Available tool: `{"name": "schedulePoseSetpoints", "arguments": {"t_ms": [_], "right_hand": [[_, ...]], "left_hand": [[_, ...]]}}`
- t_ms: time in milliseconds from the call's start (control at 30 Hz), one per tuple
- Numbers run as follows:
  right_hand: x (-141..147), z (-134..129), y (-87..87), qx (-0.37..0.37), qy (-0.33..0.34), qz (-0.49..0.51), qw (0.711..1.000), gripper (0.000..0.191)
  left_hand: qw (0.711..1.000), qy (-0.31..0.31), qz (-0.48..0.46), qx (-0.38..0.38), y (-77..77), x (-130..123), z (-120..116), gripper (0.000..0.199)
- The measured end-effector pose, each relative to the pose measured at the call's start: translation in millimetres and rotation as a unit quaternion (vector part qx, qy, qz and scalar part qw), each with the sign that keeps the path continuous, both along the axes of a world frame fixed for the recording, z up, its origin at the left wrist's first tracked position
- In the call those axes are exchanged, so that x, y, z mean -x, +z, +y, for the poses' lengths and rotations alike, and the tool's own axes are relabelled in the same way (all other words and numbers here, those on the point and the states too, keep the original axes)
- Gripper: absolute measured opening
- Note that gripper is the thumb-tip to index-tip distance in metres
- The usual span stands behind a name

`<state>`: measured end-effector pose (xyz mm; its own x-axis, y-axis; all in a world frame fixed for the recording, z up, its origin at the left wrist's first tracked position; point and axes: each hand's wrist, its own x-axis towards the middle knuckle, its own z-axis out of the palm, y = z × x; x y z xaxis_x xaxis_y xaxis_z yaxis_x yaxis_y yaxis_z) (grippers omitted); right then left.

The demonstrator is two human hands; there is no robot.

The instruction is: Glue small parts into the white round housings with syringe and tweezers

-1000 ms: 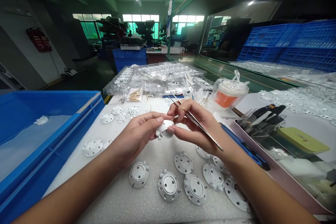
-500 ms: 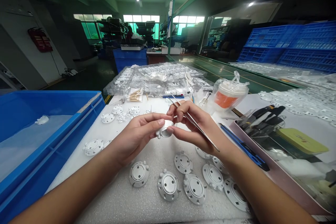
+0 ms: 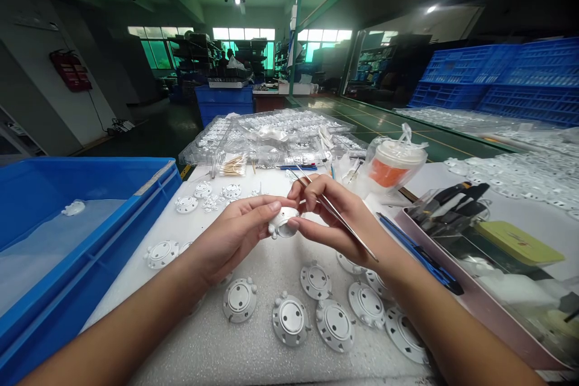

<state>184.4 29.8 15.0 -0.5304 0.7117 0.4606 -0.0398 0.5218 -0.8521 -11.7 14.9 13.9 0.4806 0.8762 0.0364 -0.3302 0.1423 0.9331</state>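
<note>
Between my two hands is a small white round plastic part (image 3: 284, 217), tilted, with little knobs on its edge. My left hand (image 3: 246, 220) grips its left side with thumb and fingers. My right hand (image 3: 332, 208) pinches its right side and also carries metal tweezers (image 3: 341, 220), which lie across the palm with their tips pointing up and left. Below the hands, several white disc-shaped parts with two dark holes, such as this disc (image 3: 291, 318), rest on a white foam sheet (image 3: 217, 353). More white parts (image 3: 185, 204) sit beyond my left wrist.
A blue bin (image 3: 154, 178) stands at the left with one white part inside. At the right are a pink tray (image 3: 479, 289) of tools, blue tweezers (image 3: 420, 253) and a bagged cup (image 3: 393, 163). Cotton swabs (image 3: 233, 164) and clear trays (image 3: 289, 123) lie at the back.
My left thumb has shifted slightly back to the left, uncovering more of the white part's top and a small hole. The grips and tweezers stay nearly the same.
</note>
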Motion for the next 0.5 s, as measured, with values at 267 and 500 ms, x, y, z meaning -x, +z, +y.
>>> {"name": "schedulePoseSetpoints", "arguments": {"t_ms": [267, 500], "right_hand": [[-0.8, 0.2, -1.7, -0.011, -0.008, -0.010, 1.000, 0.024], [0.6, -1.9, -2.2, -0.067, -0.030, -0.050, 0.996, 0.024]], "left_hand": [[1.000, 0.008, 0.020, -0.001, -0.5, -0.8, 3.3, 0.021], [0.991, 0.063, 0.112, -0.040, -2.0, 2.7, 2.3, 0.012]]}}
